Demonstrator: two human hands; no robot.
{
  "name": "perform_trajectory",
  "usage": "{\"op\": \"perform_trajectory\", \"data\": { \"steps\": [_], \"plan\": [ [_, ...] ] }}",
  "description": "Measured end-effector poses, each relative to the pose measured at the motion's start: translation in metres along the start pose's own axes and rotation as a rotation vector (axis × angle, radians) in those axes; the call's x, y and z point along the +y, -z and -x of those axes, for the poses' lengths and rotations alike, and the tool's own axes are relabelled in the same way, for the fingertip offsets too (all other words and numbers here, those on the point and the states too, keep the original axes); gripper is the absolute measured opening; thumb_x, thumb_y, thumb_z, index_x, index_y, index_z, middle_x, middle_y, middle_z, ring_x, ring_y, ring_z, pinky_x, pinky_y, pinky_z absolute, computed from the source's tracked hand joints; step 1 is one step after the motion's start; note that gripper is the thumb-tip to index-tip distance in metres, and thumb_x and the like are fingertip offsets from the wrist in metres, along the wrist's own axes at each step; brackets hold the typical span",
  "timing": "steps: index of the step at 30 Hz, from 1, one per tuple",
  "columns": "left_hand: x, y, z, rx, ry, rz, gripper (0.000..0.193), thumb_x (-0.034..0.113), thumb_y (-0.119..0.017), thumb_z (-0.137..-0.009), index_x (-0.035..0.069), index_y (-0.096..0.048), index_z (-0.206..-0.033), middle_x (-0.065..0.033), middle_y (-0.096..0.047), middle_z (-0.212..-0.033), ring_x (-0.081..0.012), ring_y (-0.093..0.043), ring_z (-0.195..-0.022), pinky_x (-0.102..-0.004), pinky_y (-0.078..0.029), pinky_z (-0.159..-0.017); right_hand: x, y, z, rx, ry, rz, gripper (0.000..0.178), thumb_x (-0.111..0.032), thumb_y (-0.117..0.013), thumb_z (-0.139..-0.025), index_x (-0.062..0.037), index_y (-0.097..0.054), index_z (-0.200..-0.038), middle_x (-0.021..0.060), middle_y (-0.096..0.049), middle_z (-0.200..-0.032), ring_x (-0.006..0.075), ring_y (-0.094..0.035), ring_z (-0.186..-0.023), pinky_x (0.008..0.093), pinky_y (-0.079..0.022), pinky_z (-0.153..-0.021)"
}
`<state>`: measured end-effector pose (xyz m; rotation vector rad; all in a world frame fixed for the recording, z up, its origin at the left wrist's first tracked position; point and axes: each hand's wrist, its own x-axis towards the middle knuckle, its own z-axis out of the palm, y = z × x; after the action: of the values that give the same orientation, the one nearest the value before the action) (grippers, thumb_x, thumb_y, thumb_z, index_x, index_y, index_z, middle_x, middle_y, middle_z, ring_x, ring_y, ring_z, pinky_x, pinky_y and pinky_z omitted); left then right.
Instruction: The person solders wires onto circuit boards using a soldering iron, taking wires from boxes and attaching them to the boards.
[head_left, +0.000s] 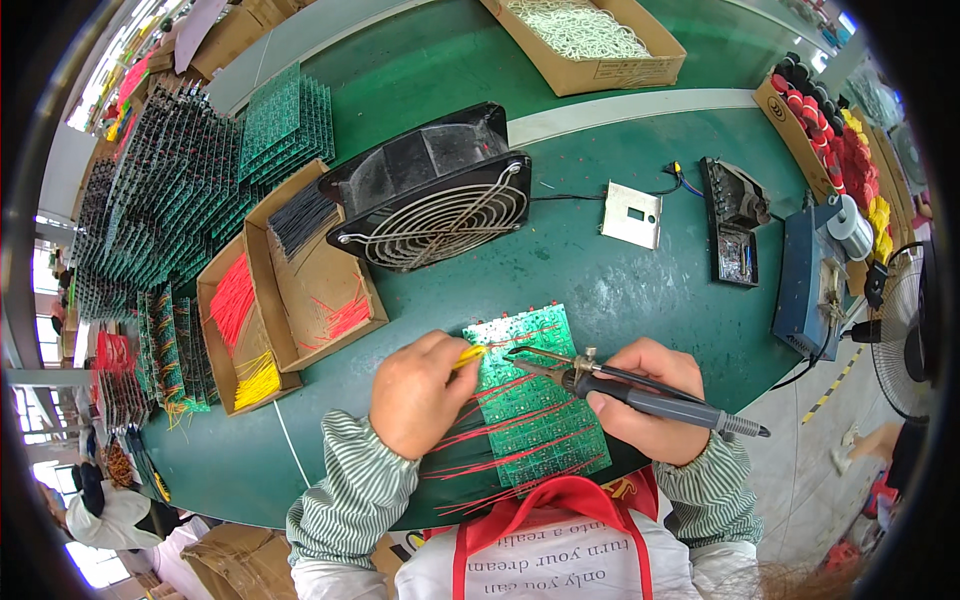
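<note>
My left hand [412, 398] is closed on a small bundle of yellow wires [470, 355], their ends at the upper left of a green circuit board panel [545, 425]. My right hand [655, 400] grips a soldering iron [660, 405] with a grey handle and a thin bent tube clamped above it. The iron's tip points left, over the upper part of the panel, close to the yellow wires; whether it touches the board I cannot tell. Several rows of red wires [480, 465] lie across the panel and stick out past its left edge.
A black fan [440, 215] stands behind the panel. Left of it, cardboard trays [290, 345] hold red, yellow and black wires, beside stacked circuit boards [160, 190]. To the right are a black tip-cleaner box [735, 250], a blue soldering station [805, 285] and a solder spool [850, 230].
</note>
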<state>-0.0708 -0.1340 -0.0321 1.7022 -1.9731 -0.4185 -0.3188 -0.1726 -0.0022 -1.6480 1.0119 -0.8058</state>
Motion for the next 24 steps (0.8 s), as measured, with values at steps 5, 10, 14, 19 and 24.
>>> {"op": "perform_trajectory", "data": {
  "steps": [5,10,14,19,24],
  "plan": [
    [-0.010,0.008,-0.002,-0.134,0.130,0.232,0.015,0.010,-0.070,-0.079,-0.002,-0.064,-0.085,-0.0115,-0.056,-0.071,-0.0234,-0.054,-0.061,-0.0323,-0.042,-0.055,0.007,-0.007,-0.001,-0.001,-0.003,-0.048,0.017,-0.009,-0.072,-0.072,-0.0016,-0.059,-0.081,0.0045,-0.063,-0.065,0.0097,-0.060,-0.055,0.0244,-0.047,-0.052],
    [-0.013,0.011,-0.005,-0.245,0.156,0.232,0.016,0.014,-0.066,-0.080,-0.001,-0.064,-0.086,-0.0148,-0.059,-0.076,-0.0322,-0.058,-0.069,-0.0380,-0.045,-0.061,0.008,-0.012,-0.004,-0.007,-0.051,-0.076,0.017,-0.010,-0.072,-0.071,-0.0016,-0.060,-0.080,0.0053,-0.063,-0.064,0.0111,-0.060,-0.055,0.0251,-0.047,-0.052],
    [-0.014,0.010,-0.006,-0.250,0.157,0.239,0.016,0.014,-0.066,-0.080,-0.001,-0.065,-0.086,-0.0149,-0.058,-0.075,-0.0323,-0.058,-0.069,-0.0384,-0.045,-0.060,0.008,-0.013,-0.005,-0.011,-0.058,-0.079,0.018,-0.010,-0.072,-0.071,-0.0015,-0.060,-0.081,0.0057,-0.063,-0.065,0.0114,-0.060,-0.055,0.0253,-0.047,-0.052],
    [-0.015,0.009,-0.006,-0.225,0.144,0.253,0.016,0.011,-0.070,-0.079,-0.003,-0.062,-0.082,-0.0116,-0.055,-0.071,-0.0241,-0.052,-0.063,-0.0334,-0.041,-0.058,0.009,-0.015,-0.007,-0.025,-0.071,-0.072,0.018,-0.010,-0.072,-0.071,-0.0014,-0.059,-0.080,0.0059,-0.063,-0.065,0.0108,-0.060,-0.055,0.0254,-0.047,-0.052],
    [-0.015,0.008,-0.007,-0.230,0.152,0.262,0.015,0.010,-0.070,-0.078,-0.003,-0.062,-0.082,-0.0117,-0.056,-0.071,-0.0243,-0.053,-0.062,-0.0337,-0.041,-0.057,0.006,-0.008,-0.007,-0.022,-0.038,-0.055,0.018,-0.010,-0.072,-0.071,-0.0017,-0.059,-0.081,0.0053,-0.063,-0.066,0.0105,-0.060,-0.056,0.0248,-0.047,-0.053]
  ]
}}
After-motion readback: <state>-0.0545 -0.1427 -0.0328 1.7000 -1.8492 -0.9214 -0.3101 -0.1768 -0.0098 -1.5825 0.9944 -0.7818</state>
